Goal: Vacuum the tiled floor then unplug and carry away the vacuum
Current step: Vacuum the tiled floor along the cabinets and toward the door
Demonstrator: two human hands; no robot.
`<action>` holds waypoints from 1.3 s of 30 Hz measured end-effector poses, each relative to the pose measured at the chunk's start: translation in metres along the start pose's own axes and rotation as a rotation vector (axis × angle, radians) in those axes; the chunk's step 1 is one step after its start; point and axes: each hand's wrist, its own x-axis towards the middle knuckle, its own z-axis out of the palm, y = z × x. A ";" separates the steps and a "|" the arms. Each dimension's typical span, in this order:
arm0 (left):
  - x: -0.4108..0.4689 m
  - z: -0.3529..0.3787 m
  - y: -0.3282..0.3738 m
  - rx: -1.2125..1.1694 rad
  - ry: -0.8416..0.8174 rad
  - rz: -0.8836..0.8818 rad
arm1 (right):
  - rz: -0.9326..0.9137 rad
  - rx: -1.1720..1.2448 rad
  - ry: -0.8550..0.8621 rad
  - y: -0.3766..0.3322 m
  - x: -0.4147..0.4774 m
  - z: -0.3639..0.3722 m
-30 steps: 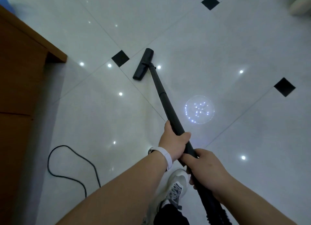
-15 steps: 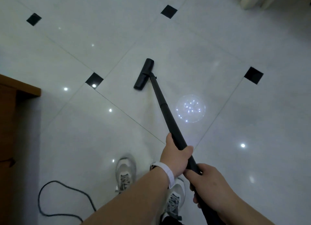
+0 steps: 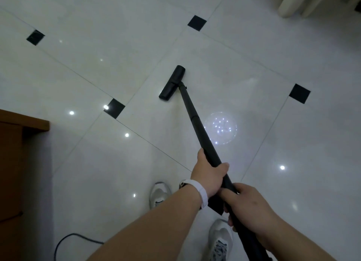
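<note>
Pushed farther from the wooden cabinet [image 3: 23, 124], the vacuum head [image 3: 172, 83] works best kept flat, left hand [image 3: 210, 174] and right hand [image 3: 252, 208] both gripping the wand [image 3: 195, 120].

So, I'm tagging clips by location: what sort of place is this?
Probably a room in a home. Glossy white floor tiles with black diamond insets, a wooden cabinet at the left, and what look like pale curtain folds at top right suggest it. Which room, I cannot tell.
</note>
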 end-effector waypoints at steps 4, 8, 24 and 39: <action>0.013 -0.041 0.018 -0.008 0.001 0.012 | -0.010 -0.004 -0.005 -0.037 0.006 0.028; 0.025 -0.076 0.030 -0.016 0.017 0.008 | -0.016 -0.015 -0.030 -0.069 0.012 0.050; 0.049 -0.189 0.048 -0.105 0.135 -0.012 | -0.048 -0.168 -0.099 -0.157 0.027 0.129; 0.056 -0.167 0.070 -0.014 0.053 -0.004 | -0.052 -0.115 -0.042 -0.154 0.030 0.106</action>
